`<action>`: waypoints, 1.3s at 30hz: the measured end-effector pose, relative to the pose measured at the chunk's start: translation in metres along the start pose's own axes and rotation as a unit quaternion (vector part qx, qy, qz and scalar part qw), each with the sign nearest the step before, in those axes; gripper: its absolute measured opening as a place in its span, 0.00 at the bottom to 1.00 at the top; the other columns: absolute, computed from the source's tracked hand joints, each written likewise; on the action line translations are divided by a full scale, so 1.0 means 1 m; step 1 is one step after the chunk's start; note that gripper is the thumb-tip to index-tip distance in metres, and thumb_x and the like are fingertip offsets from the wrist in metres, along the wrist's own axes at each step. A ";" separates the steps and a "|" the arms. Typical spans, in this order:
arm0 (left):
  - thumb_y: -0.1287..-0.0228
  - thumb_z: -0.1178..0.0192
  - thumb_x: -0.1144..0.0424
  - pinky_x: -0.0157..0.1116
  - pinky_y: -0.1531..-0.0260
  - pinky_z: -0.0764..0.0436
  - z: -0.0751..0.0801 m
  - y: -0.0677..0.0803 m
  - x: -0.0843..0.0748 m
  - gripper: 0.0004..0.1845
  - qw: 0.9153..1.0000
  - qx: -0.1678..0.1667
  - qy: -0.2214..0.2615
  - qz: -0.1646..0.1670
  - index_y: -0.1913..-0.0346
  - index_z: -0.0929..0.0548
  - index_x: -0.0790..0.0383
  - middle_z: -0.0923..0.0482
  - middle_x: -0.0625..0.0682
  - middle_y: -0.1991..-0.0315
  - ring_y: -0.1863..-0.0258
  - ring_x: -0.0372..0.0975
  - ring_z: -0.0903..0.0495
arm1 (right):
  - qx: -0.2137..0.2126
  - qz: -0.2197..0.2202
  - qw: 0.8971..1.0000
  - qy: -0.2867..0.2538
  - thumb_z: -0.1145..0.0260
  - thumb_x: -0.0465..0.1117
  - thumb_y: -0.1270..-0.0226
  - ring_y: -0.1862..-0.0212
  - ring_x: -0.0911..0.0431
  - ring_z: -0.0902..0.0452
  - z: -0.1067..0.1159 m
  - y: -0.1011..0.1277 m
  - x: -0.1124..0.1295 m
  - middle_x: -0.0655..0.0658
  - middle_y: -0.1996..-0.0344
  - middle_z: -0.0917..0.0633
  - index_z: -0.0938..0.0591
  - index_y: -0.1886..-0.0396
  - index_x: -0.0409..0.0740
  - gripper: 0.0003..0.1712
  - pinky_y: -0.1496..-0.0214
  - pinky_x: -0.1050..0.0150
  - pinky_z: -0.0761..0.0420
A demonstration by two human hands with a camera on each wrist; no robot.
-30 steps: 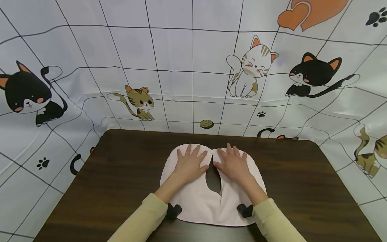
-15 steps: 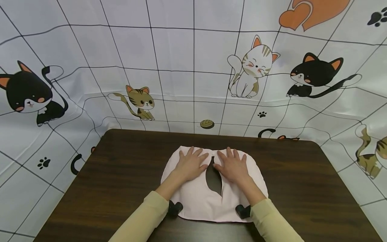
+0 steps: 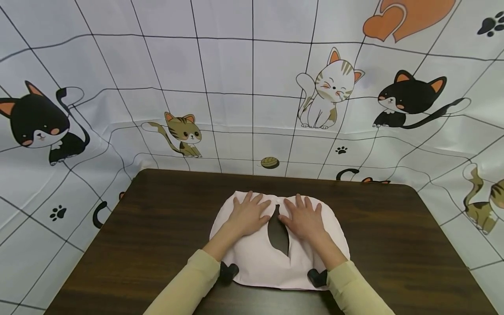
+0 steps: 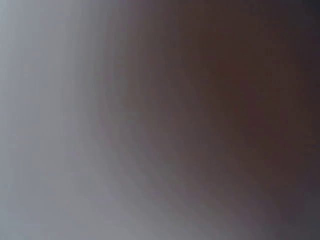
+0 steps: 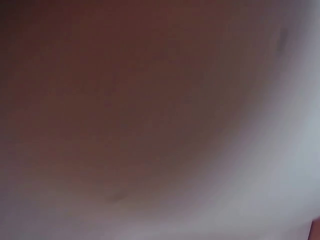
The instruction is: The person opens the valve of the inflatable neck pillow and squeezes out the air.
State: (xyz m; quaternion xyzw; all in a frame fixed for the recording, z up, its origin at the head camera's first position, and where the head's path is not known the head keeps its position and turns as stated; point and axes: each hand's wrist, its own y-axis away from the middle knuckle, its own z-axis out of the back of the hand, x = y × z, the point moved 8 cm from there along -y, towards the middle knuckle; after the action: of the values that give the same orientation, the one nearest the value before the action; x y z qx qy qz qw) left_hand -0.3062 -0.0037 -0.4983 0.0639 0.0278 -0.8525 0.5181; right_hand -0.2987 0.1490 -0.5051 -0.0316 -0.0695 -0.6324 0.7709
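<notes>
A pale pink cloth [image 3: 261, 269], shaped like a bib with a teardrop opening in its middle, lies on the dark wooden table [image 3: 165, 210]. My left hand [image 3: 247, 216] rests palm down on its upper left part, fingers spread and pointing to the far edge. On the upper right part my right hand [image 3: 305, 218] lies flat in the same way. Both thumbs reach in to the rim of the opening, where dark table shows through. Soft creases run below the opening. Both wrist views are blurred close-ups of brown and pale grey, with no clear outline.
Small black wrist devices [image 3: 316, 278] sit under both wrists, over the cloth's near corners. Past the table's far edge hangs a white sheet [image 3: 228, 52] with a black grid and printed cats. Bare tabletop [image 3: 397, 245] extends to either side.
Both hands have slid slightly nearer to the person, staying flat on the cloth. The cloth's far edge has shifted a little nearer as well, and its near edge has drawn in slightly.
</notes>
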 end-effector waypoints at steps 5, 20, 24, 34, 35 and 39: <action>0.24 0.45 0.43 0.72 0.37 0.40 0.000 0.003 0.001 0.29 1.000 -0.004 0.007 0.004 0.25 0.27 0.45 0.36 0.55 0.24 0.23 0.59 0.43 | -0.010 0.000 1.000 -0.007 0.40 0.64 0.26 0.25 0.30 0.42 0.008 0.006 -0.002 0.29 0.26 0.35 0.26 0.26 0.50 0.36 0.33 0.23 0.46; 0.27 0.41 0.47 0.71 0.41 0.34 0.024 0.031 0.014 0.29 0.996 -0.073 0.022 0.043 0.28 0.25 0.52 0.33 0.60 0.26 0.26 0.63 0.39 | -0.030 -0.019 0.998 -0.047 0.39 0.61 0.26 0.25 0.29 0.45 0.019 0.023 -0.030 0.26 0.25 0.38 0.28 0.25 0.46 0.37 0.33 0.23 0.48; 0.26 0.41 0.46 0.71 0.42 0.33 0.023 0.036 0.014 0.30 0.996 -0.064 0.046 0.051 0.27 0.26 0.54 0.35 0.61 0.26 0.27 0.65 0.39 | -0.019 -0.020 0.998 -0.057 0.39 0.62 0.26 0.25 0.28 0.46 0.013 0.026 -0.031 0.27 0.24 0.39 0.29 0.24 0.47 0.38 0.34 0.21 0.48; 0.27 0.40 0.45 0.70 0.46 0.30 0.016 0.037 0.011 0.34 0.996 -0.052 0.046 0.049 0.24 0.30 0.55 0.36 0.63 0.25 0.30 0.67 0.37 | -0.004 -0.028 0.997 -0.070 0.38 0.62 0.28 0.24 0.28 0.48 0.003 0.027 -0.029 0.28 0.23 0.40 0.31 0.23 0.50 0.40 0.37 0.18 0.49; 0.27 0.40 0.45 0.69 0.46 0.29 0.015 0.037 0.010 0.34 0.997 -0.054 0.042 0.048 0.24 0.30 0.55 0.36 0.63 0.26 0.30 0.67 0.36 | -0.001 -0.029 0.997 -0.069 0.38 0.62 0.28 0.24 0.28 0.49 0.002 0.028 -0.029 0.28 0.23 0.41 0.31 0.23 0.50 0.40 0.37 0.18 0.49; 0.29 0.39 0.45 0.69 0.49 0.28 0.014 0.037 0.010 0.34 0.996 -0.061 0.033 0.047 0.25 0.29 0.55 0.35 0.63 0.27 0.31 0.67 0.35 | 0.009 -0.030 0.997 -0.068 0.38 0.61 0.29 0.24 0.28 0.49 0.001 0.029 -0.028 0.28 0.23 0.42 0.32 0.22 0.49 0.41 0.37 0.17 0.50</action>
State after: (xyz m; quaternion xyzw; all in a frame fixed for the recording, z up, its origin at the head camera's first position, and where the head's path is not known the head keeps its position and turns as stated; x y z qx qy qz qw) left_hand -0.2789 -0.0314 -0.4850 0.0609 0.0940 -0.8213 0.5594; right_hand -0.2755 0.1821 -0.5074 -0.0651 -0.1284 -0.6513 0.7450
